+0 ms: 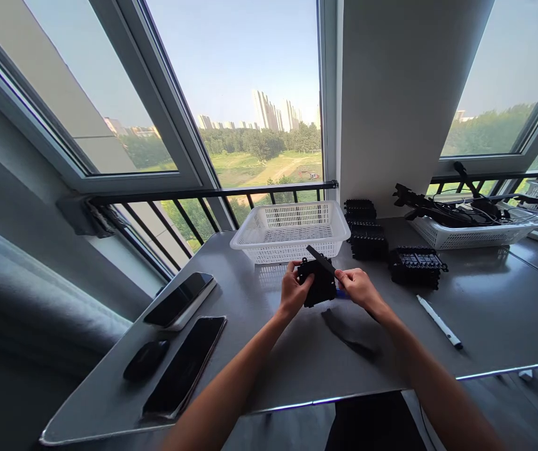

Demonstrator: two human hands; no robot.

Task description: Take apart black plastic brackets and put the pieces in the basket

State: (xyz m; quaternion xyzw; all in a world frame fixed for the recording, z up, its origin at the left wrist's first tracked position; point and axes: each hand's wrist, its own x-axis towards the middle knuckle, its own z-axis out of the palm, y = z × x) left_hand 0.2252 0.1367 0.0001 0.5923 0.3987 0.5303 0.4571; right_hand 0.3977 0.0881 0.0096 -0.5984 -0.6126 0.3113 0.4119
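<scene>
My left hand grips a black boxy plastic part with small tabs along its edges, held above the table. My right hand is closed around one end of a flat black strip, which slants up and left across the part's upper face. Whether the strip touches that face I cannot tell. Something blue shows just under my right fingers; its kind is hidden. Below my hands, a curved dark strip lies on the grey table.
A white perforated basket stands behind my hands. Stacked black parts and another black part are to the right, near a white pen. A second basket holds black items and cables. Phones and a mouse lie left.
</scene>
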